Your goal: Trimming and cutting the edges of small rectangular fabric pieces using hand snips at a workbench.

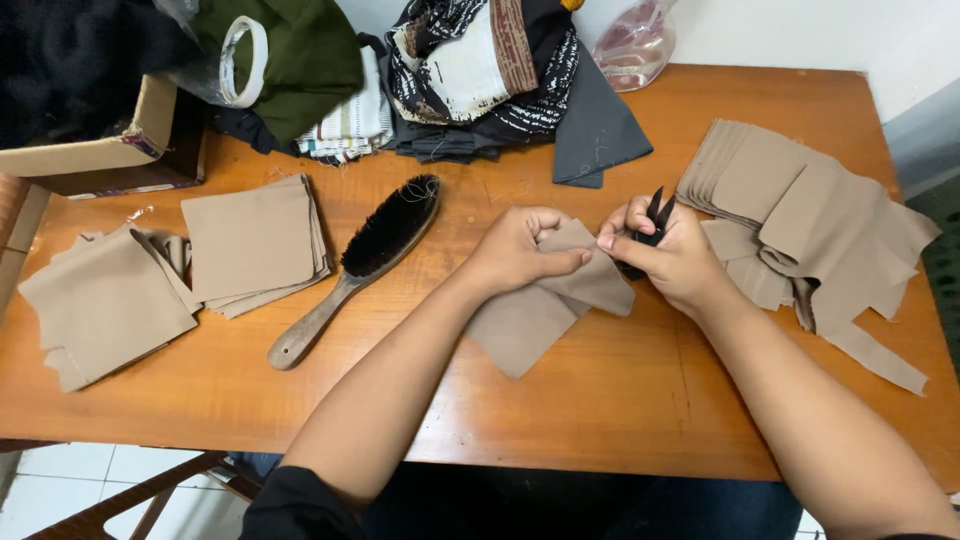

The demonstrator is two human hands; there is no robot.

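In the middle of the frame my left hand pinches the upper edge of a beige fabric piece; thumb and fingers are closed on the cloth, and the rest of it lies flat on the wooden table, hanging down toward the lower centre. My right hand is just beside, fingers curled tight around small black thread snips, whose two points stick up above my knuckles. The thumb of this hand also touches the same edge of the cloth.

I judge the fabric as light, thin and soft. It folds easily and gives no resistance, so it must be held near the edge, close to where the blades meet it, otherwise it will sag away.

At right of the frame lies a stack of beige pieces with loose strips. At left are two piles of beige squares, and between them and my hands a wooden brush with black bristles.
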